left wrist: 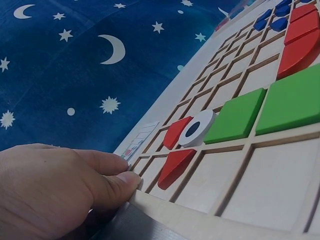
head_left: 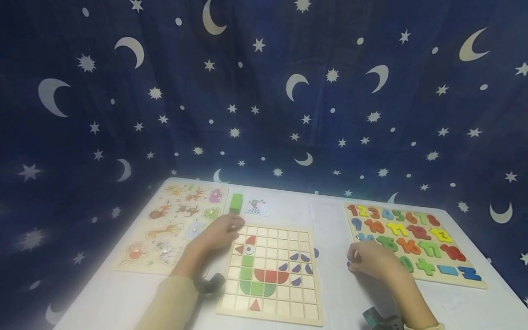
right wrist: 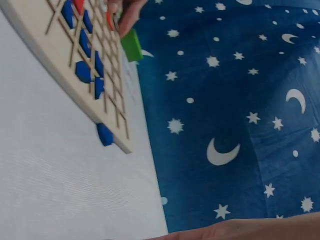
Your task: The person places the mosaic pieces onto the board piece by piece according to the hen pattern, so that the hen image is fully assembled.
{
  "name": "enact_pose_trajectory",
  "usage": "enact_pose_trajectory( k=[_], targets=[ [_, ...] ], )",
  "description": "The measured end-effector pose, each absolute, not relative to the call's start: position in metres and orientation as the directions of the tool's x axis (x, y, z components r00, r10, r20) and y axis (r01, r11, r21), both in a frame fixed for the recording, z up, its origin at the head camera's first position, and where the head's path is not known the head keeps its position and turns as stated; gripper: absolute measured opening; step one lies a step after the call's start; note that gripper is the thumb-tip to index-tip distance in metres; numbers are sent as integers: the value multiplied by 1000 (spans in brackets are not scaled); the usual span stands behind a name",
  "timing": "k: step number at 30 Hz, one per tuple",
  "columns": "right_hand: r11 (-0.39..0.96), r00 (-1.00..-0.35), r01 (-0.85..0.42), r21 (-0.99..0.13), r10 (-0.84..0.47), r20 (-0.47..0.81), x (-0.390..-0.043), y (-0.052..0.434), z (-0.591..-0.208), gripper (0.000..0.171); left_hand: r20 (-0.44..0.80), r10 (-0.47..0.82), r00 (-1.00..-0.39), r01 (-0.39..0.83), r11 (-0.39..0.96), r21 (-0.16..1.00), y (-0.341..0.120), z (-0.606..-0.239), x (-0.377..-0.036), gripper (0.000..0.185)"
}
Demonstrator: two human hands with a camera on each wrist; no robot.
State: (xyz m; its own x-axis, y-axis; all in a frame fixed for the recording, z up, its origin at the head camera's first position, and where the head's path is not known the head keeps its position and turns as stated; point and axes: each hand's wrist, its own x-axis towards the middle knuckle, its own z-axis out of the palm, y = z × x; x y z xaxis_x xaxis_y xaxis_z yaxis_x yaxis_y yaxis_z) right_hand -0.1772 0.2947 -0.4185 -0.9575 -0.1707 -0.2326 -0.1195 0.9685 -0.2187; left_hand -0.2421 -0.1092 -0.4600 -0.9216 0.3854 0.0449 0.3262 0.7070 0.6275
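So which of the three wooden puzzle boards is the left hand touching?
The middle grid board, the one with red, green and blue shapes; the left hand rests on its far-left corner. The animal board and number board go untouched by it.

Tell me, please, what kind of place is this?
Probably a children's play or learning corner: a white table holds a wooden grid shape puzzle, a number puzzle and an animal puzzle, with a star-and-moon curtain behind.

Lighting is dim with a blue cast. Head view is soft and noisy; edges darken. Wrist views blur close up.
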Motion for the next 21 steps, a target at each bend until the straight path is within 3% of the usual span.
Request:
enact_pose_trajectory(
  k=[15,21],
  targets=[
    [967,-967,-123,-222,-167,-193,-177,273,-426,13,43,388,-921,328,709,625,-111,-461,-243,40],
    [919,-960,-195,-343,-250,-124,-175,260,-426,18,49,390,-920,331,701,631,-112,-463,-245,40]
  ],
)
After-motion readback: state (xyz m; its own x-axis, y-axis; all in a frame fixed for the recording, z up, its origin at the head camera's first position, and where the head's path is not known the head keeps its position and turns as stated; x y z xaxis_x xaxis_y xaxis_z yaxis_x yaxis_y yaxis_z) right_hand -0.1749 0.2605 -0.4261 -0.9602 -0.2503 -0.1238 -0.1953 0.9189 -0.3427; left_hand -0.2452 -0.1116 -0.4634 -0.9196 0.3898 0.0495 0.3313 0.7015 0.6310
